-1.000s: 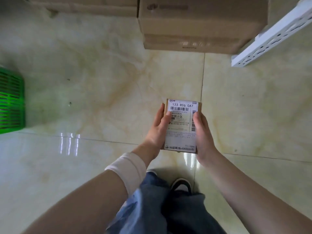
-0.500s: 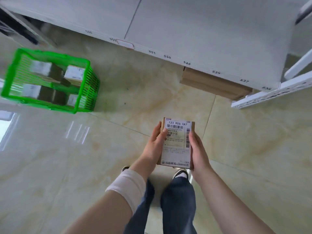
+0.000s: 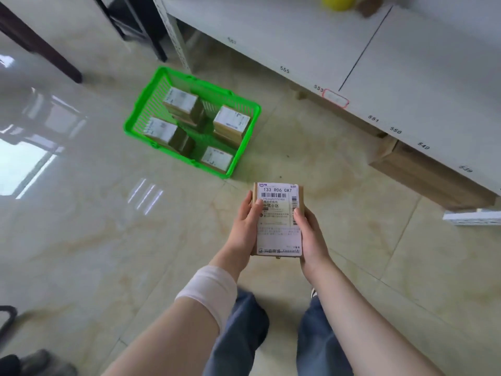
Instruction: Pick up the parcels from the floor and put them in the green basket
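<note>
I hold a small brown parcel (image 3: 279,221) with a white shipping label facing up, in front of me at mid-frame. My left hand (image 3: 245,226) grips its left side and my right hand (image 3: 311,237) grips its right side. The green basket (image 3: 135,115) stands on the floor ahead and to the left, apart from the parcel. Several labelled parcels lie inside the basket, among them one at the back (image 3: 180,103), one at the right (image 3: 230,122) and one at the front (image 3: 217,158).
A low white shelf (image 3: 393,63) with number tags runs along the right, with cardboard boxes (image 3: 428,175) under it. Dark furniture legs (image 3: 40,47) stand at the far left. A yellow object (image 3: 337,1) sits on the shelf top. Glossy tiled floor lies all around.
The view has swung up and left: the green basket has come fully into view and sits closer to centre. Both hands keep the same hold on the parcel.
</note>
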`<state>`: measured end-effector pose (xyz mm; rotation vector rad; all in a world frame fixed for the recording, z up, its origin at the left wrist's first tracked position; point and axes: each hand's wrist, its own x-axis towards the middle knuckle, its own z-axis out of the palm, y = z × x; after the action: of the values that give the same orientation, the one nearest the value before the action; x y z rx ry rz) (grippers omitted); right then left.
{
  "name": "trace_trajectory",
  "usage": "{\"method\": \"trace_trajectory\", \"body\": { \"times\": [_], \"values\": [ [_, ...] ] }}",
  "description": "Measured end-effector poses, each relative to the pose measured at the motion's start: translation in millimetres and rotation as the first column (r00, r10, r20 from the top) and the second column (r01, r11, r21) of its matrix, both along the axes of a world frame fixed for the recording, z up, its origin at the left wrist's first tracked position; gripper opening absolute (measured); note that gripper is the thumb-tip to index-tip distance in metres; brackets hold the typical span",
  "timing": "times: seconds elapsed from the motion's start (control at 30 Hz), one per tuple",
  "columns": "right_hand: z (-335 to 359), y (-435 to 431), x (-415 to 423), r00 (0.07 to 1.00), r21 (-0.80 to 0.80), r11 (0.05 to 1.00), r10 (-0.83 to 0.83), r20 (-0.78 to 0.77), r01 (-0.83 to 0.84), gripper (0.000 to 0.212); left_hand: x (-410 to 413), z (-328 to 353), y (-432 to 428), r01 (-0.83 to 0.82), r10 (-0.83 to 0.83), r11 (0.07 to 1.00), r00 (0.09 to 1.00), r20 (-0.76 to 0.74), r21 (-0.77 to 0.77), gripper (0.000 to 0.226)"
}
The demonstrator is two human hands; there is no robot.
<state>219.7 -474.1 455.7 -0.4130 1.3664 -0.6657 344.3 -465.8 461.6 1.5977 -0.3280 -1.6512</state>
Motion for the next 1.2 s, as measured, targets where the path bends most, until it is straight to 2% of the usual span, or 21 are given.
{"method": "trace_trajectory", "body": {
  "times": [0.2, 0.33, 0.43, 0.6, 0.8, 0.93, 1.0, 1.07, 1.2],
  "values": [
    [-2, -21, 103, 1.0, -0.008, 1.0, 0.008, 0.011, -0.008, 0.038, 98, 7, -16, -0.051, 0.051, 0.999, 0.998, 0.045, -0.018, 0.042],
    [-3, -51, 144, 0.999, -0.02, 0.999, 0.037, -0.005, -0.037, 0.041, 140, 5, -46, -0.045, 0.046, 0.999, 0.996, 0.07, -0.021, 0.045],
    [-7, -80, 167, 0.999, -0.011, 1.0, 0.029, -0.016, -0.029, 0.039, 165, 3, -77, -0.012, 0.011, 1.0, 0.997, 0.073, 0.014, 0.057],
    [-31, -128, 207, 0.999, -0.005, 1.0, 0.004, -0.048, -0.005, 0.04, 209, -21, -129, 0.034, -0.035, 0.999, 0.999, 0.027, 0.033, 0.037],
    [-60, -165, 247, 0.999, 0.012, 1.0, -0.02, -0.045, 0.02, 0.039, 248, -50, -167, 0.055, -0.06, 0.991, 0.998, 0.034, 0.126, 0.074],
    [-65, -183, 263, 0.998, 0.061, 0.996, -0.056, -0.039, 0.059, 0.038, 266, -63, -193, 0.118, -0.121, 0.982, 0.993, 0.014, 0.15, 0.067],
    [-66, -193, 271, 0.994, 0.076, 0.993, -0.081, -0.072, 0.087, 0.041, 273, -68, -207, 0.164, -0.167, 0.972, 0.986, 0.002, 0.17, 0.072],
    [-68, -205, 278, 0.988, 0.085, 0.989, -0.111, -0.105, 0.12, 0.042, 278, -73, -221, 0.202, -0.206, 0.962, 0.978, 0.003, 0.182, 0.065],
    [-95, -227, 293, 0.98, 0.082, 0.982, -0.157, -0.126, 0.168, 0.04, 294, -105, -256, 0.313, -0.314, 0.931, 0.949, -0.025, 0.19, 0.061]
  ]
}}
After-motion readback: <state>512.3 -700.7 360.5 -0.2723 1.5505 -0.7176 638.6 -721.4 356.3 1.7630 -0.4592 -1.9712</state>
